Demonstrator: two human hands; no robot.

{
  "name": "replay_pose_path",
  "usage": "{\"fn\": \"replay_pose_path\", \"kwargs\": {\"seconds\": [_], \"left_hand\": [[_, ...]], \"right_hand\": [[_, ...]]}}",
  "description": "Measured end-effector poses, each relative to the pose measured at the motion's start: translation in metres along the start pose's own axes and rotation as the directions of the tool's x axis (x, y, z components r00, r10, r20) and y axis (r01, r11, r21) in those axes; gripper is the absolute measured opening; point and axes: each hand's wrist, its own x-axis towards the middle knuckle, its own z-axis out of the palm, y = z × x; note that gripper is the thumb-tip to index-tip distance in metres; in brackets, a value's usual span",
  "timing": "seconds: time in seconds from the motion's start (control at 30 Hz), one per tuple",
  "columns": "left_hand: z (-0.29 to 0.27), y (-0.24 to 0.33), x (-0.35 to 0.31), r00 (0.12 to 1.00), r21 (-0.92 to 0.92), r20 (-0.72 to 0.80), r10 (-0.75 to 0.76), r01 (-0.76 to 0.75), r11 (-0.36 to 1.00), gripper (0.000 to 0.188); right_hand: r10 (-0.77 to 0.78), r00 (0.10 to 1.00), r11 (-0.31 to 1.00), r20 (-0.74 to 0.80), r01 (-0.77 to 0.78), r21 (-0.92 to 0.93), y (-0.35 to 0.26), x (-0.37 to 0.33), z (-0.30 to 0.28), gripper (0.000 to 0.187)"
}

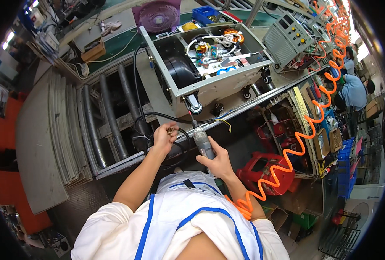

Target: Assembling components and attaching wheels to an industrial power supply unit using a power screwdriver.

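An open grey metal machine chassis [220, 84] lies on its side on the roller line, with a black fan, coils and wiring showing inside and small caster wheels on its near face. My right hand [218, 162] grips a grey pneumatic screwdriver [202, 141], its tip pointing up toward a caster wheel [194, 105] at the chassis corner. My left hand [165, 136] is closed around small brass-coloured parts, just left of the tool and below the chassis, next to a black cable [157, 116].
An orange coiled air hose [307, 134] runs from the tool up to the right. Grey conveyor rollers [108, 117] lie to the left. A red plastic stool [266, 171] stands below the bench. A purple fan [157, 15], test instruments [287, 39] and seated people [352, 86] are farther off.
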Motion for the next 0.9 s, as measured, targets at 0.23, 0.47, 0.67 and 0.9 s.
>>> {"fn": "replay_pose_path", "kwargs": {"seconds": [0.23,0.47,0.67,0.9], "left_hand": [[-0.013,-0.012,-0.012,0.989,0.056,0.145,-0.034,0.026,0.998,0.028],[0.0,-0.007,-0.006,0.968,-0.128,0.232,-0.096,0.129,0.983,0.025],[0.003,-0.01,-0.004,0.953,-0.166,0.296,-0.055,0.108,0.98,0.026],[-0.003,-0.015,-0.006,0.936,-0.249,0.352,0.004,0.09,0.964,0.026]], "right_hand": [[0.165,0.982,0.93,0.093,-0.186,0.316,-0.008,0.001,0.002,0.062],[0.041,0.993,0.993,0.108,-0.052,0.102,-0.008,-0.007,-0.013,0.075],[0.174,0.937,0.972,0.303,-0.212,0.099,-0.014,-0.048,-0.042,0.077],[0.197,0.917,0.962,0.346,-0.249,0.111,-0.009,-0.064,-0.059,0.076]]}}
